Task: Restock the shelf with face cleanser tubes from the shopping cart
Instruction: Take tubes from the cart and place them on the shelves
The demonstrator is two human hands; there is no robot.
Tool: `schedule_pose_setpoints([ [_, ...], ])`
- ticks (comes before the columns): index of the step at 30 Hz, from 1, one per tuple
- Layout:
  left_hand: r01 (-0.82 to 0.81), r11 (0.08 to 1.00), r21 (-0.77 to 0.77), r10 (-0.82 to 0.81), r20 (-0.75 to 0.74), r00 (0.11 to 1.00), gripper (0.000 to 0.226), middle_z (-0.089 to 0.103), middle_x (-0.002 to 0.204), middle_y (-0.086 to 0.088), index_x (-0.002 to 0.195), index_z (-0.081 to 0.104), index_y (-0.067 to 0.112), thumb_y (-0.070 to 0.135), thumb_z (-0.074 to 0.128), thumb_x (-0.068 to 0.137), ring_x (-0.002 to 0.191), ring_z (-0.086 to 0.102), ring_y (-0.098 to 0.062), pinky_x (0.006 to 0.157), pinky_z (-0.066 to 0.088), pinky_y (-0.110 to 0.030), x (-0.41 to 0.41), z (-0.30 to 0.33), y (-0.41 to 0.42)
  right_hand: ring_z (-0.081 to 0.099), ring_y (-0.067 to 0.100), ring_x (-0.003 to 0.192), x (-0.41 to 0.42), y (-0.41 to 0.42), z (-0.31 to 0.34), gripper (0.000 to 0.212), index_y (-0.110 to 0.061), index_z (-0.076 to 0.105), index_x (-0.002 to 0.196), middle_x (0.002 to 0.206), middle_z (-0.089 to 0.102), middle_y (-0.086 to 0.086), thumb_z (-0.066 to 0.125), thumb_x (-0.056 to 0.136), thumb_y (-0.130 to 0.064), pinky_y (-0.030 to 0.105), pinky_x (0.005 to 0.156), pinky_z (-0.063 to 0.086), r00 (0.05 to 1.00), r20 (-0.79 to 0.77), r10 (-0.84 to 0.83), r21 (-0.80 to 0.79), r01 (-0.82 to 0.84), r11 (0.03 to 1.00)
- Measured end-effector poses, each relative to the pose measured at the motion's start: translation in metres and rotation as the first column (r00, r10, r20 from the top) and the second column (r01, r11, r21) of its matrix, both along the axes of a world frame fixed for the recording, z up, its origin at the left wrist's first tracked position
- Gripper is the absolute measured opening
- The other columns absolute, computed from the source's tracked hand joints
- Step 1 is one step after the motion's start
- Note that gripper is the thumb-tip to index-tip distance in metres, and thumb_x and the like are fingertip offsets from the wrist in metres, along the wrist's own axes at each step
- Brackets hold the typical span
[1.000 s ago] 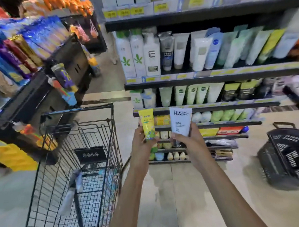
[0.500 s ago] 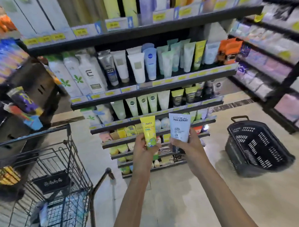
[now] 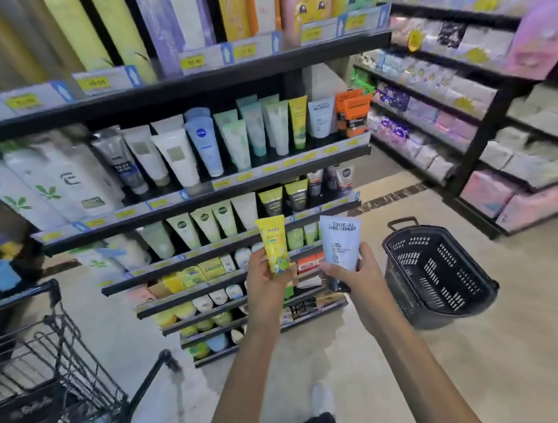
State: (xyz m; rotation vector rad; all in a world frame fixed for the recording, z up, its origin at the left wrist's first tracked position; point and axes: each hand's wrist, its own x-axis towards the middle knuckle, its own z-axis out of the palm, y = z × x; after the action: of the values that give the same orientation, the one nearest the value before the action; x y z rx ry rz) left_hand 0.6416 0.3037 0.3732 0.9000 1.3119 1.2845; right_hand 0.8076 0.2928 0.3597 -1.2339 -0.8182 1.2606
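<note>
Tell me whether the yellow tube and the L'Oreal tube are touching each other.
Apart. The head view shows a clear gap, with shelf showing through, between the yellow tube in the left hand and the L'Oreal tube in the right hand.

My shelf [image 3: 206, 195] carries upright cleanser tubes [image 3: 201, 147] (price tags along its edge); right of it, a basket [image 3: 434, 275] sits on the floor [image 3: 469, 347].

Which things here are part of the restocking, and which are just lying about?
Part of the job:
- yellow tube, held in the left hand
- white tube, held in the right hand
- shelf of cleanser tubes
- cart

Lying about:
- black basket on the floor
- side shelves of soft packs
- tall boxes on top
</note>
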Motion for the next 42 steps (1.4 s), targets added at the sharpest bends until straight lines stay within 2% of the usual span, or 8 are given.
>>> schedule_pose_setpoints([
  [9, 0.016, 1.0, 0.019, -0.016, 0.005, 1.0, 0.048, 0.073, 0.1, 0.008, 0.117, 0.059, 0.031, 0.0, 0.079, 0.085, 0.097, 0.071, -0.017, 0.083, 0.061, -0.041, 0.062, 0.002, 0.083, 0.07, 0.045, 0.101, 0.062, 0.068, 0.011, 0.073, -0.028, 0.057, 0.12, 0.112, 0.074, 0.013, 0.092, 0.057, -0.034, 0.061, 0.091, 0.057, 0.999, 0.053, 0.004, -0.001, -0.004, 1.0],
  [14, -0.004, 0.999, 0.054, 0.003, 0.021, 1.0, 0.046, 0.072, 0.101, 0.006, 0.123, 0.058, 0.021, 0.003, 0.079, 0.086, 0.091, 0.07, -0.009, 0.065, 0.054, -0.016, 0.095, 0.012, 0.126, 0.072, 0.039, 0.1, 0.094, 0.113, 0.015, 0.06, -0.03, 0.056, 0.123, 0.111, 0.074, 0.011, 0.09, 0.075, -0.015, 0.053, 0.089, 0.059, 0.997, 0.077, 0.029, 0.013, -0.03, 0.999],
  [22, -0.02, 0.985, 0.169, 0.026, -0.035, 0.999, 0.042, 0.075, 0.106, 0.003, 0.121, 0.06, 0.023, 0.005, 0.078, 0.087, 0.101, 0.071, -0.012, 0.091, 0.056, -0.031, 0.13, 0.032, 0.185, 0.074, 0.04, 0.095, 0.124, 0.171, 0.019, 0.065, -0.028, 0.056, 0.125, 0.11, 0.074, 0.013, 0.088, 0.069, -0.021, 0.051, 0.086, 0.06, 0.995, 0.061, 0.078, 0.027, -0.079, 0.996],
  [26, -0.075, 0.97, 0.233, 0.088, -0.048, 0.995, 0.04, 0.074, 0.107, 0.0, 0.124, 0.059, 0.019, 0.007, 0.076, 0.09, 0.101, 0.07, -0.012, 0.08, 0.054, -0.019, 0.14, 0.047, 0.212, 0.074, 0.035, 0.091, 0.137, 0.197, 0.024, 0.064, -0.029, 0.055, 0.126, 0.11, 0.073, 0.011, 0.087, 0.071, -0.019, 0.048, 0.078, 0.061, 0.988, 0.07, 0.139, 0.043, -0.142, 0.989],
  [28, -0.113, 0.96, 0.257, 0.138, -0.08, 0.987, 0.037, 0.074, 0.104, 0.001, 0.12, 0.059, 0.023, 0.009, 0.076, 0.09, 0.098, 0.07, -0.01, 0.077, 0.053, -0.017, 0.143, 0.056, 0.226, 0.074, 0.025, 0.084, 0.143, 0.209, 0.03, 0.061, -0.027, 0.054, 0.126, 0.109, 0.072, 0.011, 0.086, 0.077, -0.011, 0.044, 0.075, 0.061, 0.984, 0.062, 0.165, 0.052, -0.169, 0.984],
  [32, -0.205, 0.934, 0.293, 0.261, -0.168, 0.951, 0.037, 0.072, 0.1, 0.011, 0.111, 0.059, 0.034, 0.011, 0.078, 0.089, 0.09, 0.067, 0.0, 0.081, 0.055, -0.02, 0.152, 0.07, 0.257, 0.073, 0.035, 0.095, 0.154, 0.232, 0.036, 0.061, -0.027, 0.055, 0.128, 0.112, 0.072, 0.009, 0.087, 0.077, -0.014, 0.045, 0.076, 0.062, 0.97, 0.067, 0.235, 0.062, -0.239, 0.969],
  [37, -0.262, 0.908, 0.326, 0.363, -0.303, 0.881, 0.035, 0.071, 0.098, 0.014, 0.111, 0.058, 0.03, 0.016, 0.08, 0.088, 0.085, 0.065, 0.008, 0.079, 0.055, -0.02, 0.154, 0.078, 0.298, 0.075, 0.034, 0.095, 0.164, 0.25, 0.041, 0.06, -0.023, 0.053, 0.132, 0.116, 0.071, 0.01, 0.082, 0.083, -0.003, 0.025, 0.068, 0.059, 0.96, 0.023, 0.28, 0.059, -0.281, 0.958],
  [42, -0.279, 0.91, 0.306, 0.394, -0.433, 0.811, 0.032, 0.068, 0.094, 0.016, 0.106, 0.058, 0.026, 0.018, 0.081, 0.086, 0.085, 0.064, 0.004, 0.081, 0.057, -0.03, 0.15, 0.071, 0.33, 0.075, 0.027, 0.097, 0.171, 0.258, 0.039, 0.063, -0.024, 0.052, 0.134, 0.118, 0.072, 0.006, 0.082, 0.083, -0.003, 0.027, 0.073, 0.059, 0.957, 0.031, 0.288, 0.038, -0.289, 0.956],
])
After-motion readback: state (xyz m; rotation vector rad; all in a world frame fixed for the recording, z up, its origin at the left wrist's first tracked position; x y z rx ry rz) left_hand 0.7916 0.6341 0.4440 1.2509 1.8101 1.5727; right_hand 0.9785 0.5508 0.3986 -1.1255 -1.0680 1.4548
